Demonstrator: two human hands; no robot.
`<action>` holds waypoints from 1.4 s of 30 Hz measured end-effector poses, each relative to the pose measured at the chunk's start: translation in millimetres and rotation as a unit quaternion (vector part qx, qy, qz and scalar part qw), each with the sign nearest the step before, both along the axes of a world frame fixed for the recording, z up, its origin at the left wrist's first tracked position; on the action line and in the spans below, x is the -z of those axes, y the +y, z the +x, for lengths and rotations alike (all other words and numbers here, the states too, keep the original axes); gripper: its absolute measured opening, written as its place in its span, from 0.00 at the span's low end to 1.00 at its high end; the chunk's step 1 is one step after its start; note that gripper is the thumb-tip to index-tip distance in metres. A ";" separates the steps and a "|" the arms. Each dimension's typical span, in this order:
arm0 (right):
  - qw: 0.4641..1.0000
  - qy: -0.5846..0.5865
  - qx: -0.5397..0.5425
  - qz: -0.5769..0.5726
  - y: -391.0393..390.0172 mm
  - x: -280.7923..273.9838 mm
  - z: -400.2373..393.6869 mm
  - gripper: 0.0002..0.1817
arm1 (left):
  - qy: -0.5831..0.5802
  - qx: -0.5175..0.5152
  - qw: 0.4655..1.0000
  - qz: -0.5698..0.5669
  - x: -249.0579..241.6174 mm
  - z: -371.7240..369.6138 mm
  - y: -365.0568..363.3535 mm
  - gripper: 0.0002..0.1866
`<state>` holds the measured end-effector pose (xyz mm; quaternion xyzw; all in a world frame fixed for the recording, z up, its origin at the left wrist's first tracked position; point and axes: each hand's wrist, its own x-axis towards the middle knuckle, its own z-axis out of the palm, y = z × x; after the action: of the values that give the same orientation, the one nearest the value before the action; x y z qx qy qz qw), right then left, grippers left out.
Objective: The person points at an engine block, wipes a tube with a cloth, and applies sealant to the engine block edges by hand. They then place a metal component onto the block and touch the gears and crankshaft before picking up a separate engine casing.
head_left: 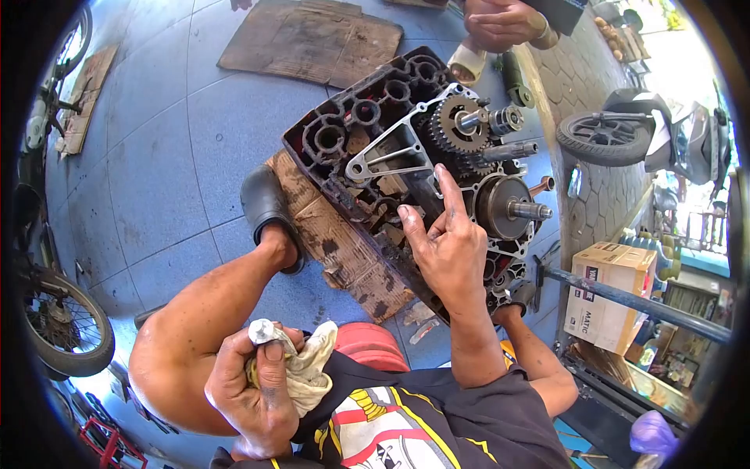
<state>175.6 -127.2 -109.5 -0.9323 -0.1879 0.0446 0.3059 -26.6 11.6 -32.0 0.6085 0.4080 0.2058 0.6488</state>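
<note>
My left hand (258,391) is closed around a crumpled, pale, stained rag (311,371). A small whitish-grey piece with a round end (262,331) sticks up between its thumb and fingers; I cannot tell what it is. Over the opened engine crankcase (391,156), my right hand (453,254) has thumb and index finger stretched apart, the other fingers curled, and nothing visible in it. Its index fingertip is right at the crankcase's metal edge. Gears (461,125) on shafts and a round crankshaft web (504,207) show in the crankcase, which rests in a greasy black crate-like stand (328,141).
Cardboard (344,250) lies under the stand, with another sheet (305,39) beyond. A person's hand (504,23) is at the top. Motorcycle wheels (66,324) stand at left, a scooter (656,133) at right. A metal bar (633,297) crosses before a cardboard box (605,297).
</note>
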 end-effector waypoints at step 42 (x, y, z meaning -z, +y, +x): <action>0.978 -0.144 -0.092 -0.116 -17.9 -6.6 -1.4 0.26 | 0.011 0.032 0.999 0.027 4.6 -9.8 4.5 0.07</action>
<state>174.1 -145.1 -102.9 -0.9368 -0.3085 -0.0411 0.1599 -36.4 16.0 -36.5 0.6408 0.3895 0.1887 0.6340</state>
